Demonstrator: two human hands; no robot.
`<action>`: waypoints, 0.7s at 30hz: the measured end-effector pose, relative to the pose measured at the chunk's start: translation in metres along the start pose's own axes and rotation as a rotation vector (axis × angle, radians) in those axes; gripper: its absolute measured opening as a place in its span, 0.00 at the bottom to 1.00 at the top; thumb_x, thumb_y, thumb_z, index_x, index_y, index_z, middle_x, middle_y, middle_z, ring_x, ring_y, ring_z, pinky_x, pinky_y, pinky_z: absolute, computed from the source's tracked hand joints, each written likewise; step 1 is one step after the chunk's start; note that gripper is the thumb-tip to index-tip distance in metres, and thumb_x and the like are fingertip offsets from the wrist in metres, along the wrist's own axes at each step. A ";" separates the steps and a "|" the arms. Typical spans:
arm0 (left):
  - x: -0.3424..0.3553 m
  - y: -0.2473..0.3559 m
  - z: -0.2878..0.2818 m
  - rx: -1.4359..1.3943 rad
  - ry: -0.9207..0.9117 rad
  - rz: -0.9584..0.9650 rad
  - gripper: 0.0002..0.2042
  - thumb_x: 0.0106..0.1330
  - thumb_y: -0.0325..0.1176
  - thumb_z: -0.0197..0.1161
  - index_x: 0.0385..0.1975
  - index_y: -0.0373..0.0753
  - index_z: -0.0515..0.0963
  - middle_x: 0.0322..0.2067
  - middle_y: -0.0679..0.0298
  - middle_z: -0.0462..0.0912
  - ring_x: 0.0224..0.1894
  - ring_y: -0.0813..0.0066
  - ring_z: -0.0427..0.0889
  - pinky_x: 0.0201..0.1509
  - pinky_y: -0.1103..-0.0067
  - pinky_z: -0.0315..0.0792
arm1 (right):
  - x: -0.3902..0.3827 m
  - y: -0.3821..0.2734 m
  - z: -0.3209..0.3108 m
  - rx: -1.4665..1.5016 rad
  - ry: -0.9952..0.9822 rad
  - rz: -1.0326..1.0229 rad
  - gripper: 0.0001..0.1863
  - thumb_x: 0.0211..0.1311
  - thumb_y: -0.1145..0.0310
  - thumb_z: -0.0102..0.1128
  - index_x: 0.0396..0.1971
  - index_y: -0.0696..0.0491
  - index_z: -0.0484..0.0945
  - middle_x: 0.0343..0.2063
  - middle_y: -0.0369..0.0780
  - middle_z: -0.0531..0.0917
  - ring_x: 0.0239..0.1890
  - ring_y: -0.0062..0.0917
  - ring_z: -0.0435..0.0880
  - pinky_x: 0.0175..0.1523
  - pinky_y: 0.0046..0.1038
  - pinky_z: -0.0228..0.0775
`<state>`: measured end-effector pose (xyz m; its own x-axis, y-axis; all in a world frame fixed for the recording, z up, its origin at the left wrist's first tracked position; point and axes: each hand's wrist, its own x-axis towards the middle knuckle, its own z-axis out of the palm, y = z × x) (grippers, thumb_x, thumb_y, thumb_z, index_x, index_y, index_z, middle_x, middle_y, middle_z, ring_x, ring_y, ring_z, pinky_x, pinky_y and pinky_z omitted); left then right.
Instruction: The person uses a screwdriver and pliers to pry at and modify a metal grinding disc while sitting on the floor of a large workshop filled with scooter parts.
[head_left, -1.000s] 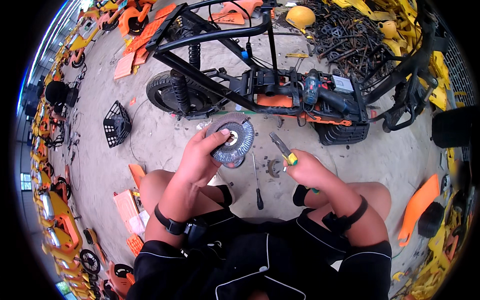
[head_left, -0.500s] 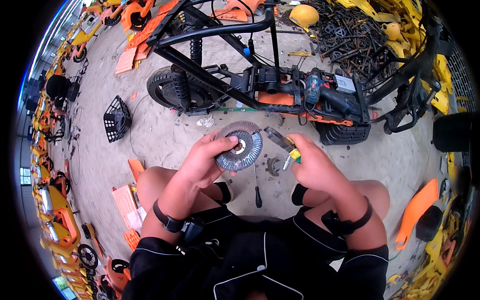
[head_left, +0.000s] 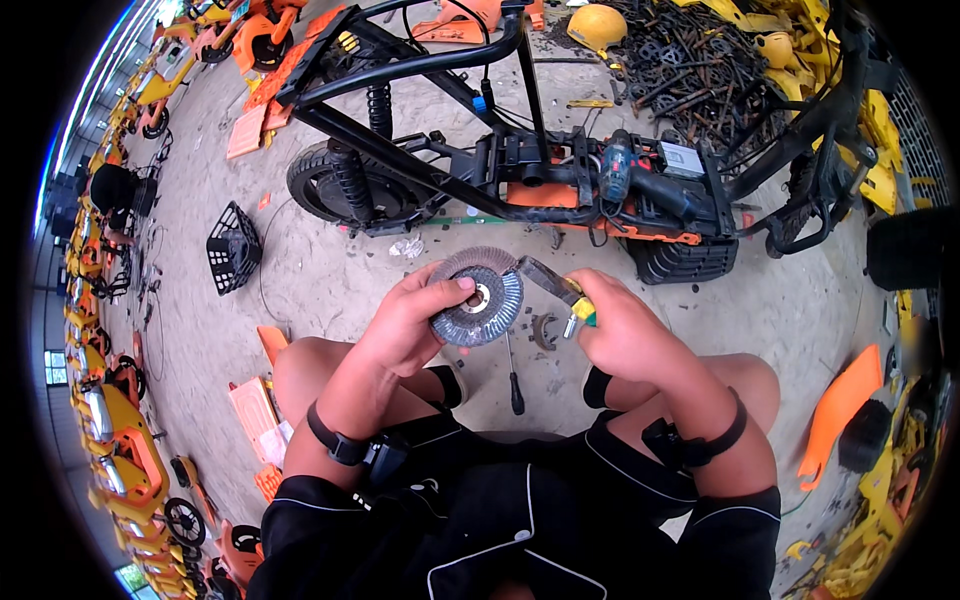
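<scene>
My left hand [head_left: 408,318] is closed on a flap disc [head_left: 500,318], the thumb pressed on its dark face next to the pale hub ring. Part of the disc's flaps look brown, the rest blue-grey. In my right hand [head_left: 618,322] is a pair of pliers with yellow and green on the handle [head_left: 548,279], the fingers wrapped round it. The grey jaws meet the disc's right upper rim; whether they grip it I cannot tell. Below the disc, a screwdriver [head_left: 517,398] with a dark handle lies on the floor between my feet, beside a curved metal piece [head_left: 543,332].
Ahead stands a stripped black scooter frame [head_left: 420,85] with a rear wheel [head_left: 318,190]; a cordless drill [head_left: 617,170] rests on it. A black basket [head_left: 235,250] sits left. Metal parts [head_left: 700,90] are heaped behind, near a yellow helmet [head_left: 597,29]. Orange panels [head_left: 838,415] lie around.
The pliers' jaws have moved slightly left and now meet the disc's rim, where a small gap showed before. My left hand keeps its hold on the disc. The view has shifted slightly.
</scene>
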<state>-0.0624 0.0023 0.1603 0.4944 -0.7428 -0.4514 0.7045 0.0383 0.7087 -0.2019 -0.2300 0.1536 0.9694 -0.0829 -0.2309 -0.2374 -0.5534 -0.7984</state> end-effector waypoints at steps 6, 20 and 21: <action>0.000 0.000 0.009 0.068 0.065 0.009 0.20 0.69 0.32 0.58 0.57 0.27 0.72 0.38 0.57 0.83 0.29 0.76 0.83 0.22 0.81 0.75 | -0.003 -0.003 -0.004 -0.105 0.019 0.023 0.23 0.50 0.80 0.56 0.51 0.56 0.72 0.47 0.52 0.78 0.55 0.50 0.75 0.57 0.42 0.68; -0.003 -0.005 -0.003 0.414 0.196 0.138 0.16 0.70 0.32 0.61 0.52 0.28 0.75 0.38 0.62 0.84 0.37 0.78 0.83 0.37 0.79 0.79 | 0.012 0.005 -0.002 -0.451 0.303 -0.055 0.15 0.43 0.80 0.59 0.36 0.55 0.76 0.35 0.43 0.81 0.44 0.42 0.79 0.45 0.42 0.72; -0.004 -0.004 -0.008 0.479 0.183 0.163 0.16 0.70 0.33 0.62 0.52 0.28 0.75 0.38 0.62 0.84 0.37 0.78 0.82 0.39 0.79 0.79 | 0.013 0.006 0.000 -0.456 0.307 -0.058 0.15 0.43 0.80 0.58 0.36 0.55 0.76 0.34 0.43 0.81 0.44 0.42 0.79 0.45 0.42 0.72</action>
<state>-0.0632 0.0099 0.1550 0.6891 -0.6222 -0.3716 0.3213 -0.1973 0.9262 -0.1904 -0.2342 0.1453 0.9697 -0.2418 0.0340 -0.1985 -0.8615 -0.4673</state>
